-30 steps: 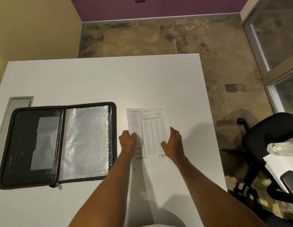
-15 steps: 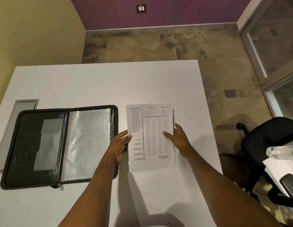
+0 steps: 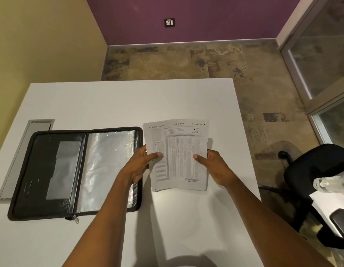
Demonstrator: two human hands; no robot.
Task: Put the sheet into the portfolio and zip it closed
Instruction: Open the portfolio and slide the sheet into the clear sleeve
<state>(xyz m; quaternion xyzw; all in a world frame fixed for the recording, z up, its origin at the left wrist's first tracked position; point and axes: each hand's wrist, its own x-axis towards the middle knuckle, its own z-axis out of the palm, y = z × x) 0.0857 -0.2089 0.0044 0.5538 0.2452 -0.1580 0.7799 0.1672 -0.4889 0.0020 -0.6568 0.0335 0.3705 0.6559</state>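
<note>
A printed white sheet (image 3: 179, 151) is lifted off the white table, slightly bowed. My left hand (image 3: 142, 162) pinches its left edge, thumb on top. On the opposite edge my right hand (image 3: 213, 166) grips it the same way. The black zip portfolio (image 3: 75, 170) lies open and flat just left of the sheet, with a clear plastic sleeve (image 3: 107, 170) on its right half and a pocket on its left half. Its zip pull (image 3: 76, 219) hangs at the bottom of the spine.
The white table (image 3: 128, 101) ends just right of the sheet. A grey cable hatch (image 3: 23, 157) sits left of the portfolio. A black office chair (image 3: 317, 174) and a clear bottle (image 3: 331, 183) stand at the right.
The sheet lay flat on the table with both hands on its lower part. Both hands have since gripped its side edges and lifted it.
</note>
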